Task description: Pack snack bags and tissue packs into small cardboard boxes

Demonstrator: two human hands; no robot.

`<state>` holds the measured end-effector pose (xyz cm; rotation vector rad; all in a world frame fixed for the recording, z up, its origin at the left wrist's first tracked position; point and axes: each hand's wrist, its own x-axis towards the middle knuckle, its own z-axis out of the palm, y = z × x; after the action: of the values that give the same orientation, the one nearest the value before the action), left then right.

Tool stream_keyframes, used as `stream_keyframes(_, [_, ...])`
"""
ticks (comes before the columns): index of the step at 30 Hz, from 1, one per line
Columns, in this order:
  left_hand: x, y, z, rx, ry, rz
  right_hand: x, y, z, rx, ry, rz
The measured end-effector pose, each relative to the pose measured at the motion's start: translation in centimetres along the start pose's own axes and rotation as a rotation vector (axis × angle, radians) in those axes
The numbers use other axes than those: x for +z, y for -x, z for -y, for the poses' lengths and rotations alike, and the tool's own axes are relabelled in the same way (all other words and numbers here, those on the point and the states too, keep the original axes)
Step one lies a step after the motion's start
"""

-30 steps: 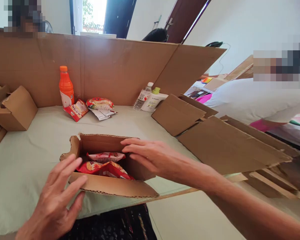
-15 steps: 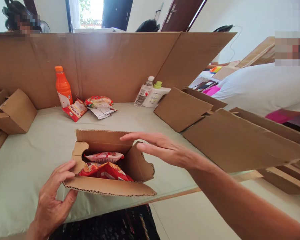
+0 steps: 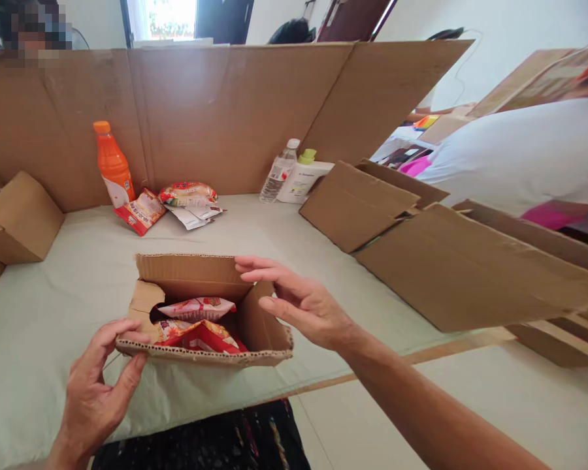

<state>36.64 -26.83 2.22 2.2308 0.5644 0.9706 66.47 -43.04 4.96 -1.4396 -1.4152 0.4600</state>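
Note:
An open cardboard box (image 3: 196,267) stands before me, with red and pink snack packets (image 3: 198,308) inside it. My left hand (image 3: 100,382) pinches the box's front left corner, fingers over the edge and thumb on the outside. At the back right corner, my right hand (image 3: 298,300) has its fingers stretched out and apart, fingertips by the rear flap's edge; whether they touch it I cannot tell.
Against the cardboard screen (image 3: 235,111) stand an orange drink bottle (image 3: 114,166), a water bottle (image 3: 280,171) and a white pump bottle (image 3: 301,183). Several packets (image 3: 189,194) lie near them. Cardboard boxes (image 3: 470,261) line the right, another box (image 3: 27,215) the left. A person in white (image 3: 524,156) is beyond.
The box's front flap has swung from leaning outward to nearly upright, with my left hand on it. My right hand has lowered slightly toward the back right corner. The view has shifted a little.

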Motion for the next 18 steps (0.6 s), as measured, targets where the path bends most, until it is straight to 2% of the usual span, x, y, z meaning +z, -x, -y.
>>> stream_keyframes(5, [-2.1, -0.5, 0.5, 0.16, 0.186, 0.285, 1.2, 0.1, -1.0, -0.001, -0.159, -0.047])
stream_keyframes(7, [-2.8, -0.7, 0.5, 0.172, 0.19, 0.342, 0.9, 0.4, -1.2, -0.037, -0.099, -0.069])
stream_keyframes(9, [-3.1, -1.0, 0.4, 0.158, 0.179, 0.363, 0.8, 0.8, -1.3, -0.085, 0.06, -0.063])
stream_keyframes(12, [-3.1, -1.4, 0.2, 0.142, 0.179, 0.356, 1.6, 1.5, -1.2, -0.176, 0.368, -0.01])
stream_keyframes(14, [-2.7, -1.5, 0.1, 0.112, 0.132, 0.3, 2.4, 1.8, -1.0, -0.257, 0.52, -0.05])
stream_keyframes(16, [-2.0, -1.5, 0.1, 0.046, 0.042, 0.201, 2.9, 1.8, -0.9, -0.309, 0.618, -0.195])
stream_keyframes(18, [-1.2, -1.4, 0.1, -0.046, -0.044, 0.096, 2.9, 1.5, -0.7, -0.296, 0.664, -0.383])
